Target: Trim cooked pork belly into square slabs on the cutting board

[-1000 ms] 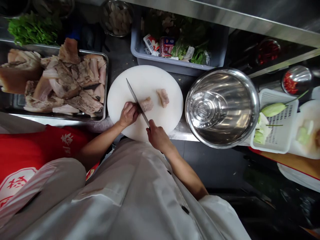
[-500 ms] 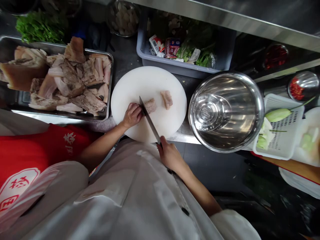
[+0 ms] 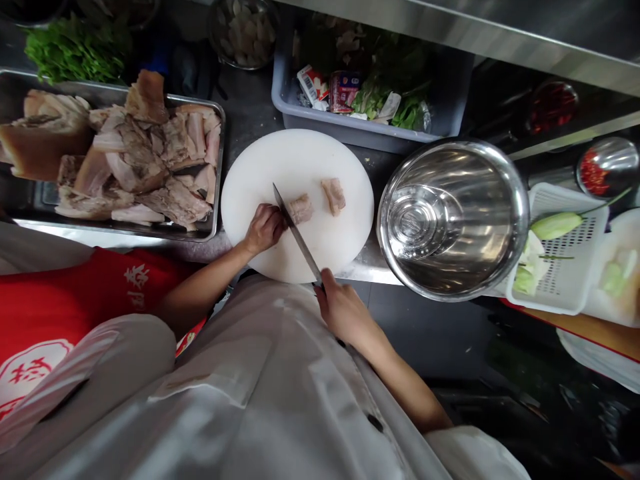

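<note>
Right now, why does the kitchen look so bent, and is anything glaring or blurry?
Head view: the wide lens bows the counter edges and the round cutting board looks oval. Overhead light glares off the steel bowl. The knife, the left hand and the meat piece are fairly sharp; the dark far right corner is murky.

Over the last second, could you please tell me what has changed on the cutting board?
The right hand drew the knife back toward the body, its blade sliding through the meat piece that the left hand steadies. The second meat piece, cutting board and steel bowl stayed put.
</note>
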`<state>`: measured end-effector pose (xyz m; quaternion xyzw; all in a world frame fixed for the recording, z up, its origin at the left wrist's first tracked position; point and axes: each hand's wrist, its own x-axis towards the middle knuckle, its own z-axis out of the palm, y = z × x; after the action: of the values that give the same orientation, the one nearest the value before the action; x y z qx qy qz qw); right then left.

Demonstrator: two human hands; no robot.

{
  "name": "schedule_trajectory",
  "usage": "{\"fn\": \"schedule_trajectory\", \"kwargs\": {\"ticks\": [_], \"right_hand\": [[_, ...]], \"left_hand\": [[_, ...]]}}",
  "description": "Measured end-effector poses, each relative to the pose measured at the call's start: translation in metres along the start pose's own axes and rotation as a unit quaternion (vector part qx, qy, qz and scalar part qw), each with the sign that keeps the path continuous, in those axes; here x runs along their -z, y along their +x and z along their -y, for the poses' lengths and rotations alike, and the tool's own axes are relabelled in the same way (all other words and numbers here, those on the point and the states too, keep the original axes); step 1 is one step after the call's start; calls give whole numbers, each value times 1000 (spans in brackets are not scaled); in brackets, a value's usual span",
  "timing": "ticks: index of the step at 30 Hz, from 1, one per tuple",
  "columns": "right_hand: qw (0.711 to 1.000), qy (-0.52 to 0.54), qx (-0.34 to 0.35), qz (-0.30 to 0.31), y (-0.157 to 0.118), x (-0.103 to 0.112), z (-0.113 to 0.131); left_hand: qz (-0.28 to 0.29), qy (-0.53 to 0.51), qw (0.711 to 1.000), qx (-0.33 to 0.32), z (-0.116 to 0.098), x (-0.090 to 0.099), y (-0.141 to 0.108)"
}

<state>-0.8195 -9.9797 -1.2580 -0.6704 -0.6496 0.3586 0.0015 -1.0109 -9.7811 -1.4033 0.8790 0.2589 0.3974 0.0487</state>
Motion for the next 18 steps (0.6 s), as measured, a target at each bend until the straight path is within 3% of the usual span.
{"fn": "schedule_trajectory", "kwargs": {"ticks": [4, 9, 14, 18], "right_hand": [[999, 25, 13, -39, 21, -2, 3], [998, 69, 1, -5, 3, -9, -12], [997, 36, 18, -60, 43, -11, -1], [998, 52, 3, -27, 21, -22, -10]], "left_hand": [[20, 5, 1000, 16, 0, 0, 1], [23, 14, 1000, 0, 0, 0, 1], [18, 16, 1000, -9, 1, -1, 1], [24, 6, 1000, 10, 2, -3, -1]]}}
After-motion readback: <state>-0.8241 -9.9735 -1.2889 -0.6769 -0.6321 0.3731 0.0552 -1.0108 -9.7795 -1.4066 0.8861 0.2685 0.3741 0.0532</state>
